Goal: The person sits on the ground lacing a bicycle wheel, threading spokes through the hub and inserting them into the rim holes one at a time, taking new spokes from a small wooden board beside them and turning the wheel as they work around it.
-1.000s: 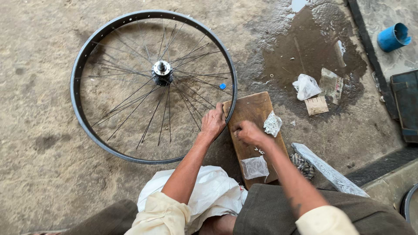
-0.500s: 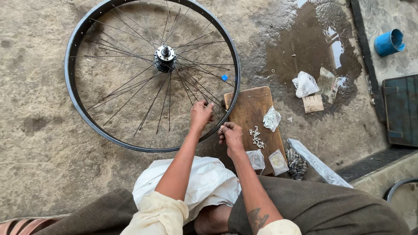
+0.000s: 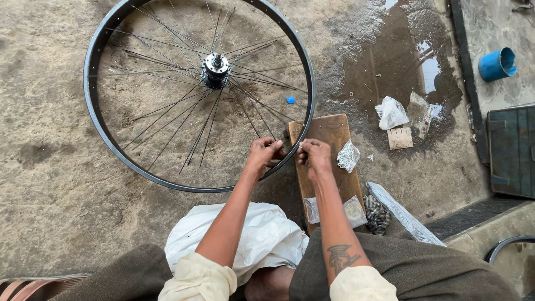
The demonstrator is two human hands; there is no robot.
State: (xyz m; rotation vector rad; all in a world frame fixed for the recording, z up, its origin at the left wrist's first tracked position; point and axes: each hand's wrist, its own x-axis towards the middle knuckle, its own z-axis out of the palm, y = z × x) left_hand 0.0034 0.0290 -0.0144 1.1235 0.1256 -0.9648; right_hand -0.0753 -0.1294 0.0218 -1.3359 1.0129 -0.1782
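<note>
Down on the rough concrete floor (image 3: 50, 195) lies a big black bicycle wheel (image 3: 199, 95), flat, with thin spokes running to a shiny hub (image 3: 216, 68). Both hands meet at the near right part of its rim. The left hand (image 3: 263, 155) curls its fingers on the rim there. The right hand (image 3: 314, 156) is just beside it, fingers pinched together on something too small to make out. Under the right hand is a wooden board (image 3: 329, 161), with a crumpled silver wrapper (image 3: 348, 155) on it. Farther right sit a wet patch (image 3: 398, 67) and a blue cup (image 3: 497, 64).
</note>
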